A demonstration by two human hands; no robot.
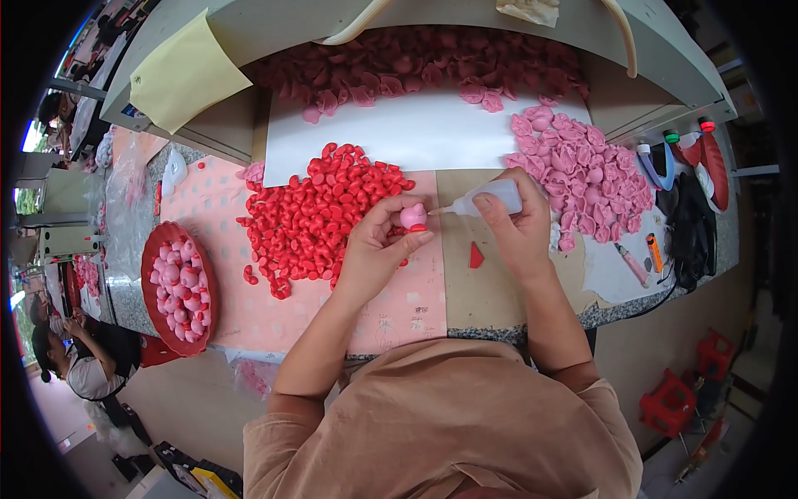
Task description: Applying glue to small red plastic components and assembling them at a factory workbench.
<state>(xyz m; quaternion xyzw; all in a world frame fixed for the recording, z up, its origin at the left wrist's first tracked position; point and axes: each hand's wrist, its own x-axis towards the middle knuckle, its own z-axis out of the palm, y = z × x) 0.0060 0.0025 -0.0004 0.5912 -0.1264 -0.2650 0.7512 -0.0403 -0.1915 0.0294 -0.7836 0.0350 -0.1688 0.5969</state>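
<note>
Between the thumb and fingers of my left hand is a small round pink piece with a red part at its lower side. My right hand grips a translucent white squeeze bottle tipped sideways. Its thin nozzle points left and comes up close to the pink piece; whether they touch I cannot tell. A heap of glossy red pieces spreads beside my left hand. Right of the bottle lies a pile of pink petal-like pieces. A small red triangular scrap rests below the bottle.
A red scalloped bowl of pink-and-red pieces stands at the left edge. More pink pieces fill the shelf ahead, where a yellow paper hangs. An orange cutter and a black cloth-like thing lie right. Another person sits far left.
</note>
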